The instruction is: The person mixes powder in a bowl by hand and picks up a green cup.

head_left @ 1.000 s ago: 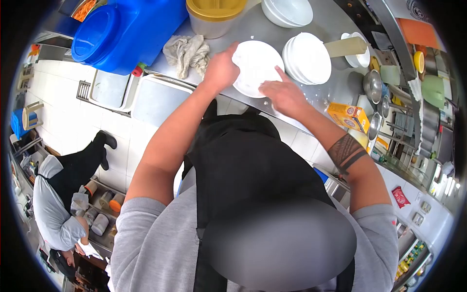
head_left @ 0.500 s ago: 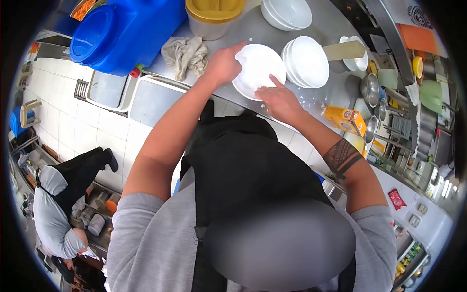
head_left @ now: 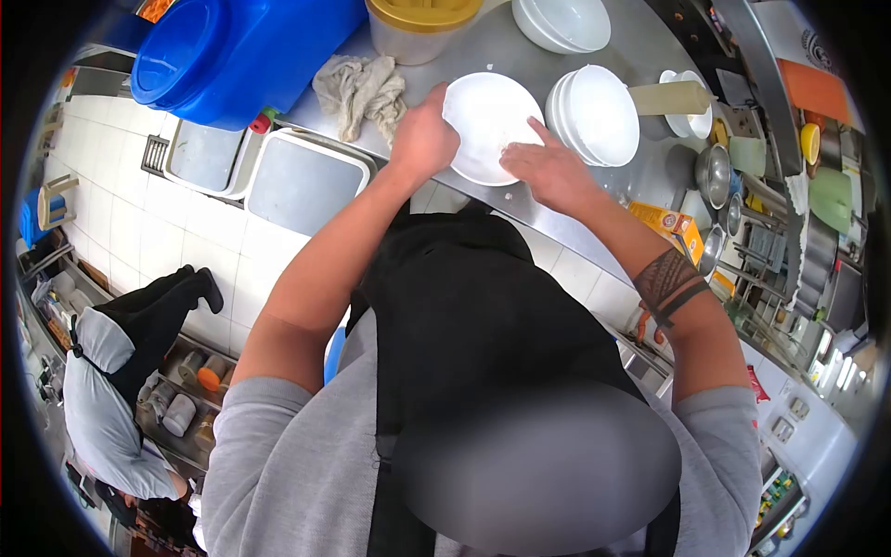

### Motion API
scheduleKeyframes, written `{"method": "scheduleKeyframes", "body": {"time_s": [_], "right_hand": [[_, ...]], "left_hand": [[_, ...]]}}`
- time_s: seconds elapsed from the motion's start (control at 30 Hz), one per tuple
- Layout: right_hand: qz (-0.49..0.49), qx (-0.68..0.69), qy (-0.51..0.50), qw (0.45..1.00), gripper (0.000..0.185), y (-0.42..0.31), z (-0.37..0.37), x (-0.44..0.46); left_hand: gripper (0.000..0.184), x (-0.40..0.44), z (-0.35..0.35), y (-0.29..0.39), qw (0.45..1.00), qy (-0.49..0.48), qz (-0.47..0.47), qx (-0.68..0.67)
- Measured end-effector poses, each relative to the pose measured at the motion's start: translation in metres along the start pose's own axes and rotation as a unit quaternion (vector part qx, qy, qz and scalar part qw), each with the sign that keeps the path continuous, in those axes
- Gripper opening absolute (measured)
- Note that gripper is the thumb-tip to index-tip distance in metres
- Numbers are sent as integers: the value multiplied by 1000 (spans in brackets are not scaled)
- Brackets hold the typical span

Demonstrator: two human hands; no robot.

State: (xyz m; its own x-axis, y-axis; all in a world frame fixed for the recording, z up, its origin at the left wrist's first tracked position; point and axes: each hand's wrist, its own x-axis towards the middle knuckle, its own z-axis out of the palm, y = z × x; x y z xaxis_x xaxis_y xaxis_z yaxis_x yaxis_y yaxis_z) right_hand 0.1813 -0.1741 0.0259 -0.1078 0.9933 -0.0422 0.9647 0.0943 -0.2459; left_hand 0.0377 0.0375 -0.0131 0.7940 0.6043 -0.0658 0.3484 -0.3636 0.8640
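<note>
A round white dish lies at the near edge of the steel counter. My left hand grips its left rim, with the fingers partly hidden. On the dish's right side rests my right hand, its index finger stretched out and the other fingertips touching the white surface. Just right of the dish stand several stacked white bowls. A crumpled cloth is left of my left hand. Small white bits are scattered on the counter near the dish.
A big blue container and a yellow-lidded tub stand at the back left. More white bowls, an orange box and metal bowls are at the right. A person in black trousers bends at lower left.
The view has shifted slightly. My left hand stays at the dish's left rim, while my right hand has moved a little on its right side. The other person has bent lower.
</note>
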Motion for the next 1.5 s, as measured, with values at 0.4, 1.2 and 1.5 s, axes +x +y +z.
{"method": "scheduleKeyframes", "body": {"time_s": [0.4, 1.2, 1.5], "right_hand": [[83, 106, -5, 991, 44, -35, 7, 10], [296, 225, 56, 927, 32, -92, 30, 54], [235, 44, 32, 970, 41, -70, 27, 24]], "left_hand": [[59, 1, 8, -2, 999, 28, 38, -17], [51, -11, 15, 5, 995, 66, -54, -54], [55, -8, 20, 6, 995, 87, -29, -24]]}}
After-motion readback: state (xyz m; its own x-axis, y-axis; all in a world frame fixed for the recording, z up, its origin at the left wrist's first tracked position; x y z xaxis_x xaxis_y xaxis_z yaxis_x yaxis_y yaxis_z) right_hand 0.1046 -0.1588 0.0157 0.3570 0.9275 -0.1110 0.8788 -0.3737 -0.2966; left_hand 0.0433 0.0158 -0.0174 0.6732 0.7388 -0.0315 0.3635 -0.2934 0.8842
